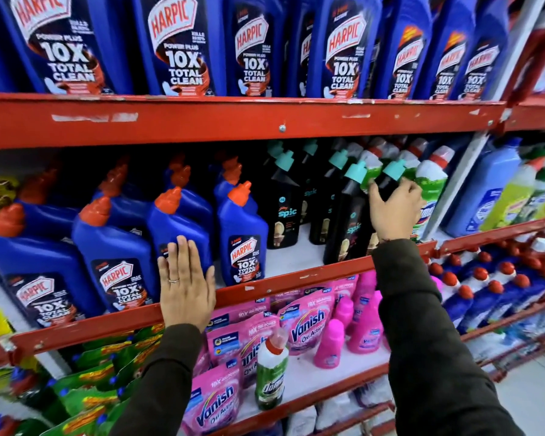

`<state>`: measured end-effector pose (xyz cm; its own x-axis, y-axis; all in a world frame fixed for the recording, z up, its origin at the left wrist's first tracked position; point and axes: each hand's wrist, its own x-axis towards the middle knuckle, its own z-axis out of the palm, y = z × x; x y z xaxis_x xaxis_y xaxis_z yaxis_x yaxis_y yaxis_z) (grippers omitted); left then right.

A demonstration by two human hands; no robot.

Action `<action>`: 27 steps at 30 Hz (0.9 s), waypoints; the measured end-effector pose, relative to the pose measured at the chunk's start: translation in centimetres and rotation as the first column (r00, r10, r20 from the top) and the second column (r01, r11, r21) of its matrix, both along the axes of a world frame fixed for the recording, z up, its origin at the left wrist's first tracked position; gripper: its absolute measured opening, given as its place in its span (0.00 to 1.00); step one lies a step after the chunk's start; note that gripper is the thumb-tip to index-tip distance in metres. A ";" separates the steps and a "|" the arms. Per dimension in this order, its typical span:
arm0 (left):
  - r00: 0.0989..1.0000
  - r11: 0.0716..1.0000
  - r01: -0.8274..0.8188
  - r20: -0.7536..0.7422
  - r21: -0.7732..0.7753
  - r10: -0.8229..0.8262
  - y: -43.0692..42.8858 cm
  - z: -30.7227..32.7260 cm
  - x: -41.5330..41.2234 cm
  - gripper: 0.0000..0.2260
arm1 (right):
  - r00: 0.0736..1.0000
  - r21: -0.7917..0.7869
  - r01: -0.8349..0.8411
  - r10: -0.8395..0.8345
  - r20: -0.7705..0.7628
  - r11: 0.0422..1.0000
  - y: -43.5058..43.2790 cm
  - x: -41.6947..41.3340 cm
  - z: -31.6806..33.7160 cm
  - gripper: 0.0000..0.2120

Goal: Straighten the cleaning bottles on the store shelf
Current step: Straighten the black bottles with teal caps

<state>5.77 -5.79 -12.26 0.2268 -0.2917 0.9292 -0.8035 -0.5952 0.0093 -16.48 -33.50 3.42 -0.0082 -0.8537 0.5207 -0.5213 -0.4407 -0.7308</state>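
Note:
On the middle red shelf (296,275) stand blue Harpic bottles (114,256) with orange caps at the left and black Spic bottles (282,202) with teal caps in the centre. My left hand (184,284) lies flat, fingers apart, against the front of a blue Harpic bottle (177,225). My right hand (394,206) grips the neck of a black Spic bottle (387,180) at the front right of the black group. Green and white Domex bottles (430,184) stand right behind that hand.
Large Harpic bottles (177,45) fill the top shelf. Below, pink Vanish pouches (306,322) and pink bottles share a shelf with one green Domex bottle (271,372). A grey upright post (460,180) divides this bay from the right bay, which holds more bottles.

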 end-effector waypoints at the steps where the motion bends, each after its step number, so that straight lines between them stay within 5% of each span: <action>1: 1.000 1.000 0.002 -0.001 0.001 -0.002 0.0 0.0 0.0 0.33 | 0.999 0.006 -0.027 0.027 -0.019 1.000 -0.4 -0.1 0.0 0.33; 8: 1.000 1.000 0.018 -0.005 0.006 -0.018 0.0 -0.1 0.2 0.32 | 0.996 -0.112 -0.032 0.041 0.077 0.993 0.6 -1.9 0.3 0.32; 14: 1.000 1.000 0.019 -0.012 0.006 -0.019 0.1 -0.2 0.2 0.32 | 0.999 -0.267 0.048 -0.051 -0.004 0.962 5.9 -3.8 3.5 0.33; 22: 0.999 0.999 0.033 -0.025 0.011 -0.032 0.3 0.2 0.0 0.33 | 0.976 -0.218 -0.188 0.207 0.069 0.958 12.2 0.3 3.9 0.29; 27: 1.000 1.000 0.025 -0.012 0.011 -0.025 0.3 0.3 -0.1 0.33 | 0.967 -0.203 -0.256 0.252 -0.046 0.945 12.5 3.9 2.2 0.30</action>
